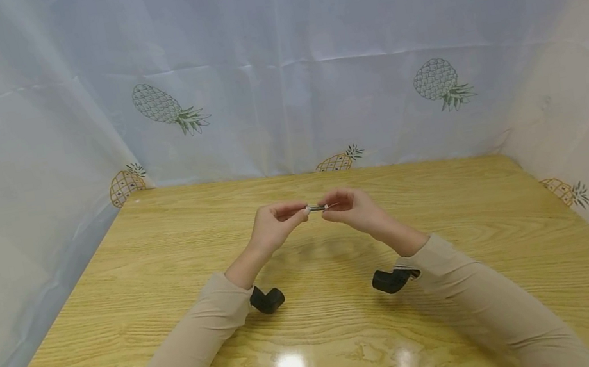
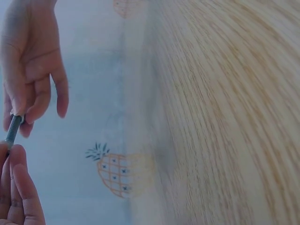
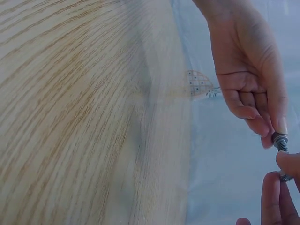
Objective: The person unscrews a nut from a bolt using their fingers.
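Observation:
A small metal bolt (image 1: 317,208) with a threaded shank spans the gap between the two hands, held up over the table and lying nearly level in the head view. My left hand (image 1: 273,224) pinches its left end between thumb and fingers. There, in the right wrist view, a wider round metal piece (image 3: 280,138) sits on the shank by the thumb tip. At the other end, the thumb and fingers of my right hand (image 1: 356,208) pinch the bolt; a shiny metal piece (image 3: 285,177) shows between them. Fingers partly hide both ends.
Beneath the hands lies a wood-grain table (image 1: 193,239). Black camera mounts, one at the left wrist (image 1: 267,301) and one at the right (image 1: 391,280), hang under the sleeves. White curtains (image 1: 271,116) with pineapple prints stand at the back and both sides.

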Motion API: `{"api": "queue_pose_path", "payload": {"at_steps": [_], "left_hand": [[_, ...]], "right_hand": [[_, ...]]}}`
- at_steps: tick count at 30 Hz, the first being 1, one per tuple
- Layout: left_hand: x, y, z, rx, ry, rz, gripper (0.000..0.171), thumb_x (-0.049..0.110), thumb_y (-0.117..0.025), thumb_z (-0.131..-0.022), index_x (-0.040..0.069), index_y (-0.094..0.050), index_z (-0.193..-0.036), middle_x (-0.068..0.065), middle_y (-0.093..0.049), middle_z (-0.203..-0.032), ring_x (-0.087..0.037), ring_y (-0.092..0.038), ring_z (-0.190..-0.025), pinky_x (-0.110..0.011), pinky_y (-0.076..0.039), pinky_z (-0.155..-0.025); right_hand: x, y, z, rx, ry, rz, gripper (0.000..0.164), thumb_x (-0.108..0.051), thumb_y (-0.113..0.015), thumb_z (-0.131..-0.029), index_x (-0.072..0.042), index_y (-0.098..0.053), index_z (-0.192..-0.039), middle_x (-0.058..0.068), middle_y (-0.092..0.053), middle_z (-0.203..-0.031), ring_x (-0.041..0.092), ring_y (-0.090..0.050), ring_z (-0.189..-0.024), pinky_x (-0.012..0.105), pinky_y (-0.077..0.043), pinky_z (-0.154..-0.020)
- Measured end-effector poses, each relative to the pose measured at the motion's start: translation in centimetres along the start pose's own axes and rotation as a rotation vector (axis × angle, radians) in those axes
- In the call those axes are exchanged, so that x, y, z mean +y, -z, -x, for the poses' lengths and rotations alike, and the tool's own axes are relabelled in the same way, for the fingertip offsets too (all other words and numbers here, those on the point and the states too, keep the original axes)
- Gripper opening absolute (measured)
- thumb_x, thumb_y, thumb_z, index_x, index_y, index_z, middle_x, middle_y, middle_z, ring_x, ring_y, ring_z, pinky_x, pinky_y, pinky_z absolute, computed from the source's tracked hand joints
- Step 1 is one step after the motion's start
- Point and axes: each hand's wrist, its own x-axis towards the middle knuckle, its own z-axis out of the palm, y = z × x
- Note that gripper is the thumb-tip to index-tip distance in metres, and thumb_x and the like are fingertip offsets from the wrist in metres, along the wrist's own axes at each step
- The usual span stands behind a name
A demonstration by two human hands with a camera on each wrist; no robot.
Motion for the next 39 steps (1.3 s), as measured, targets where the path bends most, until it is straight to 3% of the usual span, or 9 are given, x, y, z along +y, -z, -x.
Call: {"api": "queue_pose_path", "payload": {"at_steps": [3,9,14,20,24,30,35,39], "left_hand": [[0.07,-0.06,0.01,0.000,0.000,0.000,0.033,0.020,-0.066,-0.088,0.002,-0.066,-0.115,-0.016,-0.070,-0.108,-0.019,-0.069,-0.094,-0.033,-0.053,-0.088],[0.20,-0.07,0.03,0.005,0.013,-0.012,0.030,0.021,-0.066,-0.088,0.005,-0.068,-0.114,-0.014,-0.070,-0.108,-0.020,-0.068,-0.096,-0.034,-0.053,-0.089],[0.17,-0.06,-0.01,0.003,0.012,-0.004,0.030,0.020,-0.066,-0.087,0.004,-0.068,-0.113,-0.015,-0.070,-0.108,-0.018,-0.069,-0.095,-0.034,-0.053,-0.089],[0.02,-0.03,-0.01,-0.004,-0.003,-0.001,0.029,0.020,-0.066,-0.088,0.005,-0.068,-0.113,-0.016,-0.070,-0.106,-0.015,-0.069,-0.092,-0.034,-0.054,-0.088],[0.06,-0.04,0.00,-0.003,-0.001,-0.004,0.029,0.019,-0.065,-0.088,0.004,-0.068,-0.113,-0.014,-0.070,-0.108,-0.017,-0.069,-0.094,-0.034,-0.054,-0.088],[0.04,-0.05,0.00,0.004,0.002,-0.011,0.031,0.020,-0.065,-0.088,0.003,-0.067,-0.114,-0.014,-0.070,-0.109,-0.020,-0.068,-0.096,-0.035,-0.053,-0.089],[0.00,-0.05,0.08,0.002,-0.008,-0.009,0.029,0.019,-0.065,-0.088,0.004,-0.068,-0.113,-0.014,-0.070,-0.109,-0.018,-0.069,-0.094,-0.034,-0.054,-0.088],[0.11,-0.05,0.14,0.001,-0.008,-0.003,0.027,0.018,-0.065,-0.088,0.005,-0.069,-0.111,-0.015,-0.070,-0.108,-0.017,-0.068,-0.093,-0.036,-0.053,-0.089]], "right_hand": [[-0.07,0.02,0.05,-0.005,-0.017,0.004,0.038,-0.021,-0.063,-0.090,-0.006,-0.056,-0.124,0.017,-0.058,-0.124,0.029,-0.058,-0.113,0.046,-0.046,-0.098],[0.03,0.11,-0.22,-0.041,-0.040,0.051,0.040,-0.033,-0.051,-0.097,-0.006,-0.056,-0.125,0.019,-0.065,-0.115,0.029,-0.063,-0.105,0.054,-0.039,-0.103],[0.01,0.08,-0.07,-0.015,-0.030,0.044,0.033,-0.024,-0.056,-0.095,-0.004,-0.059,-0.122,0.018,-0.063,-0.117,0.028,-0.061,-0.107,0.050,-0.042,-0.102],[-0.08,0.13,0.15,-0.001,-0.005,0.009,0.038,-0.018,-0.062,-0.090,-0.005,-0.054,-0.125,0.017,-0.057,-0.123,0.029,-0.057,-0.113,0.044,-0.047,-0.097],[-0.15,0.19,0.05,-0.036,-0.013,-0.012,0.040,-0.025,-0.058,-0.093,-0.006,-0.053,-0.128,0.020,-0.060,-0.121,0.032,-0.059,-0.110,0.051,-0.043,-0.101],[-0.21,0.10,-0.17,-0.060,-0.035,-0.007,0.040,-0.029,-0.048,-0.098,0.000,-0.057,-0.123,0.022,-0.065,-0.111,0.021,-0.068,-0.094,0.046,-0.044,-0.102],[-0.29,0.07,0.05,-0.039,-0.019,-0.001,0.035,-0.020,-0.055,-0.095,0.000,-0.056,-0.124,0.025,-0.060,-0.120,0.028,-0.064,-0.105,0.049,-0.042,-0.103],[-0.21,-0.01,0.08,-0.019,-0.019,0.002,0.042,-0.019,-0.062,-0.091,-0.001,-0.053,-0.128,0.021,-0.059,-0.124,0.030,-0.061,-0.111,0.050,-0.043,-0.101]]}}
